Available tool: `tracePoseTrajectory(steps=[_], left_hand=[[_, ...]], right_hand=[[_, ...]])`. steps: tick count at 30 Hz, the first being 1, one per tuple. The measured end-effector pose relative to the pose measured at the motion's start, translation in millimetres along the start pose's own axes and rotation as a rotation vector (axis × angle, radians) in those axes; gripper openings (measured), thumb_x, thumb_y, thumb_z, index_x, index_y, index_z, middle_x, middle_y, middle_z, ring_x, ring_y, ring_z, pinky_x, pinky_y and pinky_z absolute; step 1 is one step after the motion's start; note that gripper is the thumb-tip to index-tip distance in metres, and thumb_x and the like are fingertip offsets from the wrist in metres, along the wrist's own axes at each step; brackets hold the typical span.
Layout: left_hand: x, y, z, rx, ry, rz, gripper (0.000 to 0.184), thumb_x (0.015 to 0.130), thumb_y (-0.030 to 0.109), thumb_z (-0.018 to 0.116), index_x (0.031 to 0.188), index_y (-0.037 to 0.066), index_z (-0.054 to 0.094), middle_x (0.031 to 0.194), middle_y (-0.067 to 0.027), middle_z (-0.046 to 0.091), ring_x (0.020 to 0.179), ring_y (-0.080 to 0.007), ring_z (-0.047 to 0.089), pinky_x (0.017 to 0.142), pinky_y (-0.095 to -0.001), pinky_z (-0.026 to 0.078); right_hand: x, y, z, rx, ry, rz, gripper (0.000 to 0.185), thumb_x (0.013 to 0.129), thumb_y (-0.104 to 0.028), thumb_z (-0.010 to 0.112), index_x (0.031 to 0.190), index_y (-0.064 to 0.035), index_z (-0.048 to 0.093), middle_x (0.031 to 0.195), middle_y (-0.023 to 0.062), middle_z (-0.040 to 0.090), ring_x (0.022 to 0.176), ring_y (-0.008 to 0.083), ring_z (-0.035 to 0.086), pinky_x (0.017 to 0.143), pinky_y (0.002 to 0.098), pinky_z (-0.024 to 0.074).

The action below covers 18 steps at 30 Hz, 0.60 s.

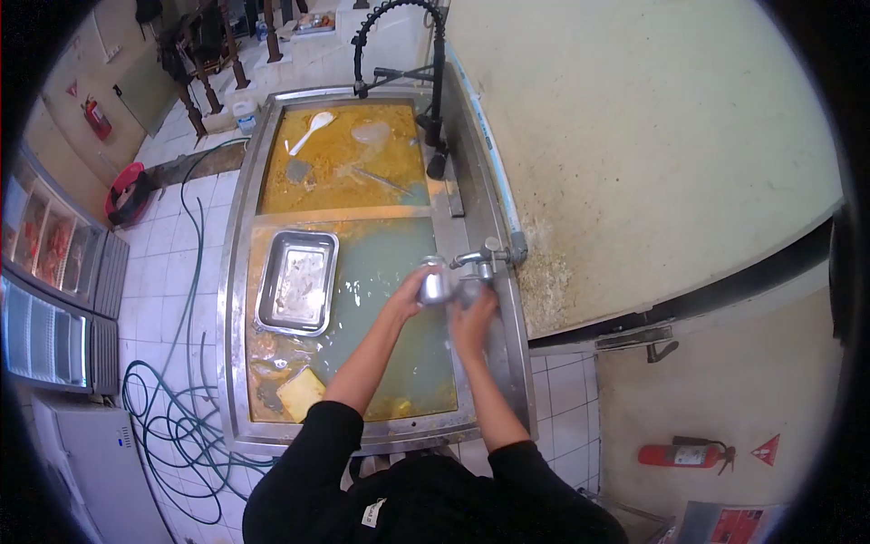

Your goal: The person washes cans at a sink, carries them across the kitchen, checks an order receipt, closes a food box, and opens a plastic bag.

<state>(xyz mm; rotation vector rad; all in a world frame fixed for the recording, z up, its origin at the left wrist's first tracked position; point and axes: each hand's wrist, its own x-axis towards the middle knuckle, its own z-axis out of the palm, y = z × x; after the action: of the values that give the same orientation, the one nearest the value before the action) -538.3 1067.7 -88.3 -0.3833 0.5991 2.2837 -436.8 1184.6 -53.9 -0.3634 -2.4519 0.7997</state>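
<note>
One metal vessel (pixel 435 289) is gripped in the left hand (pixel 414 295). At its four o'clock, the right hand (pixel 473 322) blurs, its hold unclear; at nine lies a tray (pixel 299 283).

My feed shows the left hand (pixel 413 290) gripping a metal container (pixel 436 286), the right hand (pixel 475 319) blurred near the tap (pixel 473 258).

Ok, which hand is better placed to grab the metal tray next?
Probably the left hand: it's nearer the metal tray, though it would first need to put down its shiny container. The right hand is farther, near the tap.
</note>
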Motion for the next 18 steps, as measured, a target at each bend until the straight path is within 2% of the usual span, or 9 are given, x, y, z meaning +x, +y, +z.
tracePoseTrajectory(steps=[3, 5, 6, 11, 12, 13, 15, 16, 18], left_hand=[[-17, 3, 14, -0.064, 0.153, 0.095, 0.039, 0.079, 0.039, 0.056, 0.102, 0.008, 0.052, 0.087, -0.0090, 0.059, 0.076, -0.0237, 0.061, 0.069, -0.0408, 0.053], [-8, 3, 12, 0.525, 0.065, 0.176, 0.034, 0.079, 0.035, 0.058, 0.099, 0.008, 0.053, 0.081, -0.0067, 0.059, 0.069, -0.0209, 0.061, 0.066, -0.0367, 0.053], [6, -1, -1, 0.104, 0.020, 0.207, 0.033, 0.077, 0.030, 0.062, 0.098, 0.007, 0.053, 0.079, -0.0055, 0.059, 0.067, -0.0190, 0.060, 0.064, -0.0346, 0.053], [-24, 22, 6, 0.505, 0.075, 0.169, 0.038, 0.075, 0.034, 0.063, 0.100, 0.008, 0.051, 0.081, -0.0072, 0.058, 0.071, -0.0217, 0.060, 0.067, -0.0363, 0.053], [-25, 24, -5, 0.196, 0.153, 0.237, 0.042, 0.075, 0.036, 0.063, 0.103, 0.008, 0.049, 0.086, -0.0084, 0.056, 0.075, -0.0231, 0.060, 0.069, -0.0376, 0.053], [-29, 34, -4, -0.110, 0.215, 0.314, 0.046, 0.075, 0.038, 0.063, 0.107, 0.009, 0.047, 0.090, -0.0095, 0.055, 0.079, -0.0245, 0.059, 0.071, -0.0390, 0.052], [-49, 46, -9, -0.138, 0.246, 0.322, 0.052, 0.074, 0.040, 0.064, 0.110, 0.009, 0.044, 0.097, -0.0103, 0.052, 0.085, -0.0264, 0.057, 0.074, -0.0403, 0.052], [-58, 50, -13, -0.134, 0.237, 0.371, 0.052, 0.074, 0.040, 0.064, 0.110, 0.008, 0.044, 0.097, -0.0098, 0.052, 0.086, -0.0266, 0.057, 0.075, -0.0402, 0.052], [-72, 51, -21, -0.136, 0.240, 0.419, 0.051, 0.074, 0.040, 0.063, 0.109, 0.008, 0.044, 0.098, -0.0093, 0.051, 0.087, -0.0269, 0.056, 0.076, -0.0401, 0.052]], right_hand=[[5, 8, 31, -0.277, 0.015, -0.001, 0.045, 0.073, -0.013, 0.063, 0.108, 0.0062, 0.042, 0.119, 0.0289, 0.035, 0.110, 0.0425, 0.037, 0.094, 0.0455, 0.0317], [17, 33, 58, -0.414, 0.045, -0.011, 0.048, 0.072, -0.019, 0.067, 0.106, 0.0073, 0.046, 0.112, 0.0291, 0.043, 0.105, 0.0413, 0.043, 0.090, 0.0441, 0.0361], [19, 31, 58, -0.408, 0.036, -0.009, 0.048, 0.072, -0.019, 0.067, 0.106, 0.0073, 0.046, 0.112, 0.0291, 0.043, 0.105, 0.0413, 0.043, 0.090, 0.0441, 0.0361], [41, 44, 59, 0.298, -0.112, 0.149, 0.048, 0.068, -0.029, 0.073, 0.101, 0.0008, 0.054, 0.094, 0.0198, 0.058, 0.088, 0.0359, 0.055, 0.078, 0.0395, 0.0432], [41, 65, 80, 0.615, -0.124, 0.462, 0.048, 0.067, -0.029, 0.075, 0.102, -0.0038, 0.054, 0.096, 0.0132, 0.058, 0.088, 0.0295, 0.056, 0.072, 0.0377, 0.0447], [35, 60, 85, 0.618, -0.127, 0.458, 0.048, 0.067, -0.029, 0.075, 0.102, -0.0038, 0.054, 0.096, 0.0132, 0.058, 0.088, 0.0295, 0.056, 0.072, 0.0377, 0.0447], [27, 40, 100, 1.184, -0.190, 0.746, 0.041, 0.069, -0.027, 0.072, 0.100, -0.0076, 0.055, 0.095, 0.0082, 0.057, 0.084, 0.0238, 0.057, 0.067, 0.0361, 0.0458], [31, 0, 65, 1.246, -0.404, 0.749, 0.027, 0.078, -0.026, 0.065, 0.097, -0.0080, 0.057, 0.083, 0.0039, 0.059, 0.076, 0.0173, 0.058, 0.070, 0.0321, 0.0481], [36, 8, 79, 1.347, -0.285, 0.889, 0.024, 0.079, -0.025, 0.063, 0.095, -0.0082, 0.056, 0.085, 0.0043, 0.059, 0.079, 0.0179, 0.058, 0.071, 0.0329, 0.0484]])
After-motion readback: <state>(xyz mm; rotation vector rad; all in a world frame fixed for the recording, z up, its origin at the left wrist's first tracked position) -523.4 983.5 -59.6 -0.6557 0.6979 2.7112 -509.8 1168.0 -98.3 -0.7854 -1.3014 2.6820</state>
